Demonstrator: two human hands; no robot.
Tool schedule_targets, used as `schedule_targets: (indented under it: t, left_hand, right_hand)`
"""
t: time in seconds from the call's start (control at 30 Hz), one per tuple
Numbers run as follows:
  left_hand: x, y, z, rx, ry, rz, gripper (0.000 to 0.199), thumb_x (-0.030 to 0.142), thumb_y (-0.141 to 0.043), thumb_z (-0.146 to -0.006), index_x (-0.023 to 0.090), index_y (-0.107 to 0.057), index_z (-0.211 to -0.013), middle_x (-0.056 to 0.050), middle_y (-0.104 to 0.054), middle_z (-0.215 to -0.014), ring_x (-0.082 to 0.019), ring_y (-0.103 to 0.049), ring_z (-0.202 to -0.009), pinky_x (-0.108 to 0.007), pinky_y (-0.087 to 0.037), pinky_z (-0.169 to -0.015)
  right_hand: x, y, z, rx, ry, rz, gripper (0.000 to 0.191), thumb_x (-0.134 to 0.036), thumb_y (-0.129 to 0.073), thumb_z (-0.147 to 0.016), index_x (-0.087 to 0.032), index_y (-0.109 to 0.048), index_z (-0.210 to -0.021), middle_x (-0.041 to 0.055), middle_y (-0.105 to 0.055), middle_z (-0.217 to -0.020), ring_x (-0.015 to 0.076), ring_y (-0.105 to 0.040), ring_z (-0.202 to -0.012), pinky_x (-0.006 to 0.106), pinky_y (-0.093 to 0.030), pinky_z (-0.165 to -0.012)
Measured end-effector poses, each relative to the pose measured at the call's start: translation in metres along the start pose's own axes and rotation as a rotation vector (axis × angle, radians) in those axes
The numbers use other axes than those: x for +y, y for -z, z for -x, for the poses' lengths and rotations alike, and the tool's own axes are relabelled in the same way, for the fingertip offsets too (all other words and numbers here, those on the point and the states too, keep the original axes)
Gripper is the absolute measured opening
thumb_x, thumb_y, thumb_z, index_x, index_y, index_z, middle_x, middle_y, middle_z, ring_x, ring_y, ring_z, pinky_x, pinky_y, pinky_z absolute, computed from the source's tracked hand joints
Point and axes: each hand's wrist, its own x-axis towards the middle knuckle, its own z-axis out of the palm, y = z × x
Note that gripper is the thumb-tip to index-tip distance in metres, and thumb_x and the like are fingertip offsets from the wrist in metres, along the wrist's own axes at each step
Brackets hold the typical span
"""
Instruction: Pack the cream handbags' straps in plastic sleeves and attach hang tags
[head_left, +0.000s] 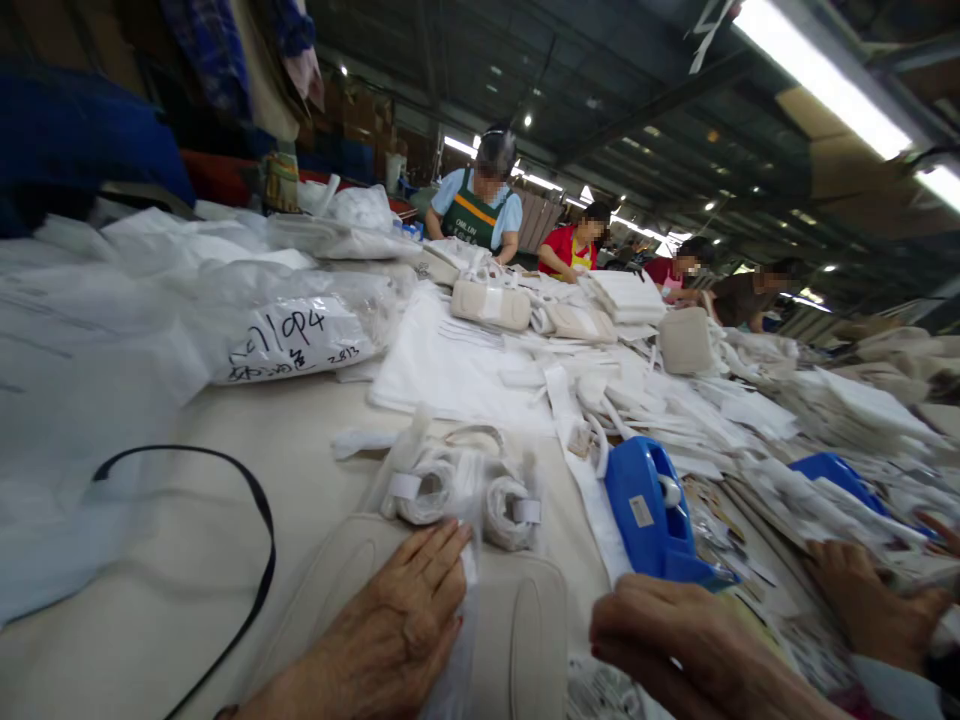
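A cream handbag (pixel 529 610) lies flat in front of me, with a strip of white wrapping sheet (pixel 471 580) running down its middle. My left hand (pixel 401 620) rests on bag and strip, palm down, fingers stretched out. Beyond its fingertips sit two wrapped coils of strap, the left coil (pixel 426 488) and the right coil (pixel 511 512), each with a white band. To the right of the bag, my right hand (pixel 675 630) is raised with its fingers curled together; what they hold, if anything, is hidden. Just behind it stands a blue tape dispenser (pixel 637 505).
A black cord (pixel 266 530) curves across the table at left, below plastic-wrapped packages (pixel 292 335). White sheets (pixel 457 360) and bag parts (pixel 491 303) cover the far side. A co-worker's hand (pixel 870 600) is close on my right. Several people work beyond.
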Motion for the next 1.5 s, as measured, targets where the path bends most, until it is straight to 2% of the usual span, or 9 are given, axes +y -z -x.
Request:
schedule_targets:
  t: [0.13, 0.3, 0.63, 0.9, 1.07, 1.2, 1.3, 1.4, 1.5]
  left_hand:
    - [0.001, -0.003, 0.000, -0.010, 0.022, 0.022, 0.041, 0.014, -0.049, -0.077, 0.008, -0.051, -0.118, -0.018, -0.056, -0.129, -0.026, -0.051, -0.122, -0.038, -0.049, -0.097]
    - [0.000, -0.021, 0.004, 0.090, 0.027, 0.037, 0.041, 0.014, -0.047, -0.074, 0.007, -0.052, -0.114, -0.018, -0.059, -0.125, -0.028, -0.053, -0.119, -0.039, -0.049, -0.096]
    - [-0.001, -0.028, 0.009, 0.074, 0.029, 0.052, 0.031, 0.022, -0.046, -0.087, 0.010, -0.054, -0.115, -0.014, -0.056, -0.130, -0.025, -0.046, -0.125, -0.036, -0.041, -0.103]
    - [0.002, -0.035, 0.010, 0.211, 0.079, 0.066, 0.030, 0.019, -0.042, -0.084, 0.012, -0.057, -0.109, -0.012, -0.061, -0.119, -0.024, -0.050, -0.118, -0.036, -0.044, -0.099]
    - [0.000, -0.014, 0.008, 0.035, 0.035, 0.054, 0.039, 0.014, -0.049, -0.080, 0.012, -0.053, -0.118, -0.012, -0.059, -0.125, -0.024, -0.049, -0.121, -0.037, -0.045, -0.099]
    - [0.000, -0.009, 0.008, 0.064, 0.021, 0.016, 0.041, 0.016, -0.048, -0.081, 0.013, -0.052, -0.121, -0.010, -0.058, -0.127, -0.023, -0.047, -0.124, -0.035, -0.044, -0.100]
    - [-0.003, -0.014, 0.010, 0.144, -0.006, -0.022, 0.042, 0.017, -0.046, -0.081, 0.016, -0.052, -0.122, -0.009, -0.058, -0.127, -0.022, -0.047, -0.123, -0.033, -0.041, -0.102]
    - [-0.008, -0.028, 0.015, 0.230, -0.025, -0.010, 0.041, 0.022, -0.046, -0.083, 0.019, -0.052, -0.123, -0.007, -0.059, -0.127, -0.021, -0.047, -0.122, -0.032, -0.033, -0.106]
    - [-0.011, -0.047, 0.019, 0.276, -0.019, 0.073, 0.042, 0.027, -0.046, -0.083, 0.023, -0.051, -0.125, -0.003, -0.058, -0.127, -0.019, -0.049, -0.121, -0.030, -0.031, -0.107]
  right_hand:
    - [-0.026, 0.010, -0.092, -0.294, 0.232, 0.303, 0.017, -0.016, -0.052, -0.088, -0.021, -0.063, -0.077, 0.0000, -0.067, -0.072, 0.0123, -0.061, -0.068, 0.022, -0.038, -0.060]
    - [-0.004, -0.014, -0.164, -0.485, 0.221, 0.618, 0.016, -0.015, -0.054, -0.082, -0.019, -0.069, -0.078, 0.0053, -0.073, -0.076, 0.0158, -0.064, -0.067, 0.025, -0.027, -0.052]
    - [0.020, -0.034, -0.198, -0.422, -0.102, 0.467, 0.012, -0.029, -0.077, -0.063, -0.022, -0.075, -0.072, 0.0013, -0.070, -0.063, 0.0151, -0.060, -0.058, 0.022, -0.030, -0.047]
    - [0.041, -0.030, -0.212, -0.293, -0.278, 0.425, 0.043, -0.043, -0.088, -0.039, -0.016, -0.072, -0.069, 0.0045, -0.067, -0.064, 0.0176, -0.057, -0.055, 0.024, -0.033, -0.047]
    - [0.040, -0.017, -0.178, 0.005, -0.301, 0.403, 0.016, -0.029, -0.069, -0.075, -0.020, -0.066, -0.087, 0.0022, -0.068, -0.077, 0.0159, -0.059, -0.070, 0.024, -0.037, -0.059]
    - [0.061, -0.007, -0.101, 0.571, -0.288, 0.234, 0.018, -0.036, -0.054, -0.082, -0.020, -0.061, -0.078, 0.0016, -0.063, -0.071, 0.0153, -0.056, -0.067, 0.026, -0.040, -0.066]
    - [0.100, -0.001, -0.031, 0.944, -0.522, 0.155, 0.031, -0.050, -0.054, -0.073, -0.020, -0.061, -0.075, 0.0056, -0.063, -0.079, 0.0211, -0.056, -0.077, 0.033, -0.041, -0.075]
    - [0.134, 0.002, 0.025, 0.998, -0.808, 0.066, 0.038, -0.057, -0.053, -0.063, -0.020, -0.059, -0.062, 0.0083, -0.061, -0.072, 0.0234, -0.053, -0.072, 0.036, -0.040, -0.070]
    - [0.153, -0.006, 0.050, 0.912, -0.898, -0.086, 0.041, -0.058, -0.051, -0.063, -0.020, -0.056, -0.049, 0.0044, -0.058, -0.053, 0.0194, -0.050, -0.057, 0.031, -0.037, -0.057]
